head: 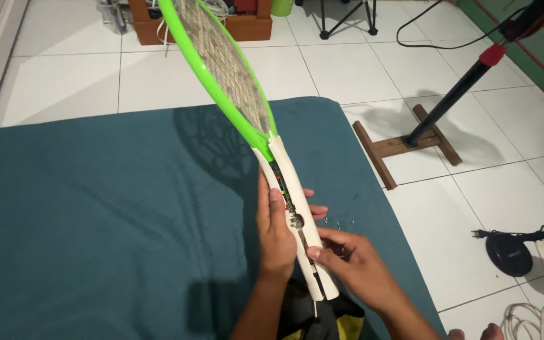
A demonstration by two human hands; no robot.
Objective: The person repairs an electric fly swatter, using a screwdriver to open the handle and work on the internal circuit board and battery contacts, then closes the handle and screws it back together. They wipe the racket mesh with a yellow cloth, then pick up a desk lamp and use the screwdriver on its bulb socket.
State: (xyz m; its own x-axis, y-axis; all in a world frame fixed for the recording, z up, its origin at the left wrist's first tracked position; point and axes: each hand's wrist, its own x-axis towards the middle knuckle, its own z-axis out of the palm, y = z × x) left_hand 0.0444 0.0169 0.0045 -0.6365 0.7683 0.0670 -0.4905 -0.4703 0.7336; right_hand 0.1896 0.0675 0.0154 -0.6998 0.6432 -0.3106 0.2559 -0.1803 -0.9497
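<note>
I hold an electric fly-swatter racket with a green frame (pixel 221 82) and a white handle (pixel 288 189), tilted up and away to the left. The handle's shell is split open along its length, with a circuit strip showing inside. My left hand (pixel 276 236) grips the handle from the left side. My right hand (pixel 354 264) pinches the lower part of the handle from the right. A few small screws (pixel 338 221) lie on the teal mattress (pixel 96 220) just beside my right hand.
A black pole on a wooden cross base (pixel 404 143) stands on the white tiled floor to the right. A black round device with a cable (pixel 508 252) and coiled white cords (pixel 539 321) lie at lower right. A wooden shelf (pixel 247 25) is at the top.
</note>
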